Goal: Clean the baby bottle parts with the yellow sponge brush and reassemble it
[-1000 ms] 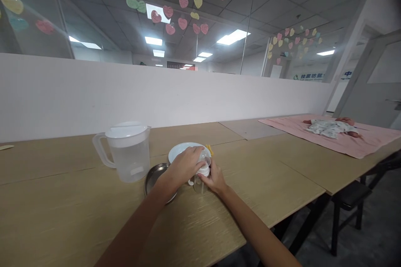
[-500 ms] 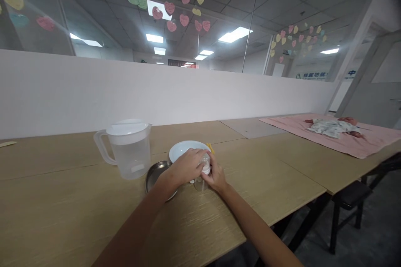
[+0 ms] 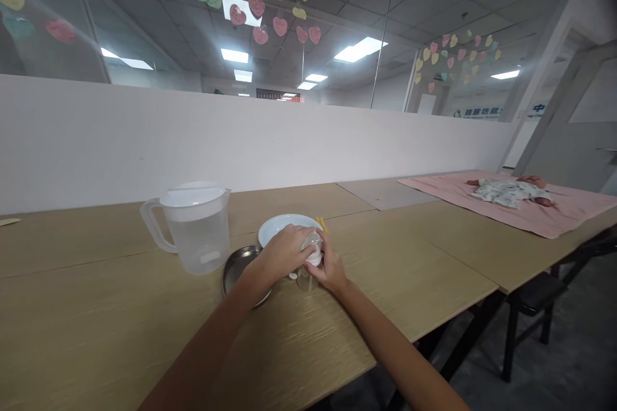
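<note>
A clear bottle top with a white collar (image 3: pixel 314 258) is between my two hands, above a clear container (image 3: pixel 306 280) standing on the table. My left hand (image 3: pixel 285 250) has its fingers wrapped round it from the left. From the right, my right hand (image 3: pixel 332 268) closes its fingers and thumb round the white collar. Behind my left hand lies a white plate (image 3: pixel 277 226), with yellow sticks (image 3: pixel 321 224) by its right edge. A round metal tray (image 3: pixel 232 275) is partly hidden under my left wrist. Near my left hand is a small white piece (image 3: pixel 293 277).
A lidded plastic jug (image 3: pixel 202 241) stands at the left on the wooden table (image 3: pixel 120 321). At the right, a doll in patterned clothes (image 3: pixel 506 192) lies on a pink cloth (image 3: pixel 453 189). A black stool (image 3: pixel 535 295) stands beside the table.
The whole view has shifted slightly. Both hands stay closed round the bottle top, with only slight changes in the fingers.
</note>
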Tool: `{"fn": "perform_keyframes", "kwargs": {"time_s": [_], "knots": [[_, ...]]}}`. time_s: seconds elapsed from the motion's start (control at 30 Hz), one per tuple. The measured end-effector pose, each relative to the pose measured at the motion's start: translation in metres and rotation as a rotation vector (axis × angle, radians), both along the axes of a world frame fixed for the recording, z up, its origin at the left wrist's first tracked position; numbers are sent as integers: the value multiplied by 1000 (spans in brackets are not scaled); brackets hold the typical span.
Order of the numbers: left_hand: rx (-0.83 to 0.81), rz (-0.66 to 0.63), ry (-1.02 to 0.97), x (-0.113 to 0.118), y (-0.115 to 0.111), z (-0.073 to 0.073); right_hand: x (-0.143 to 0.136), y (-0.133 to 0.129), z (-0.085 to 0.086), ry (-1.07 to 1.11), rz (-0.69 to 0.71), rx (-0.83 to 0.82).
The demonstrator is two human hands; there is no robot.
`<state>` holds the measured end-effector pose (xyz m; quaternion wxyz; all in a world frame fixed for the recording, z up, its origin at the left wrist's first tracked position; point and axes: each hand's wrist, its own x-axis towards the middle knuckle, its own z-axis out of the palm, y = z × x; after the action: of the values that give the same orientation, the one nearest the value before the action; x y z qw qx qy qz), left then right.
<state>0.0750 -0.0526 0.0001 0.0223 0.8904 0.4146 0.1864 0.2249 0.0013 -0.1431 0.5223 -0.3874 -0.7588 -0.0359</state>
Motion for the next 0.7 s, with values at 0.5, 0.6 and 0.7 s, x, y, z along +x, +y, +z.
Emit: {"fn": "perform_keyframes", "kwargs": {"time_s": [0.5,0.6,0.7], "knots": [[8,19,38,3,-2,4,0,0,1,36,5,-24],[31,34,50,3,-1,2,-1,-1,1,31,-6,-33],[65,38,80,2,2,-3,-1,-1,2,29,-10,-25]]}}
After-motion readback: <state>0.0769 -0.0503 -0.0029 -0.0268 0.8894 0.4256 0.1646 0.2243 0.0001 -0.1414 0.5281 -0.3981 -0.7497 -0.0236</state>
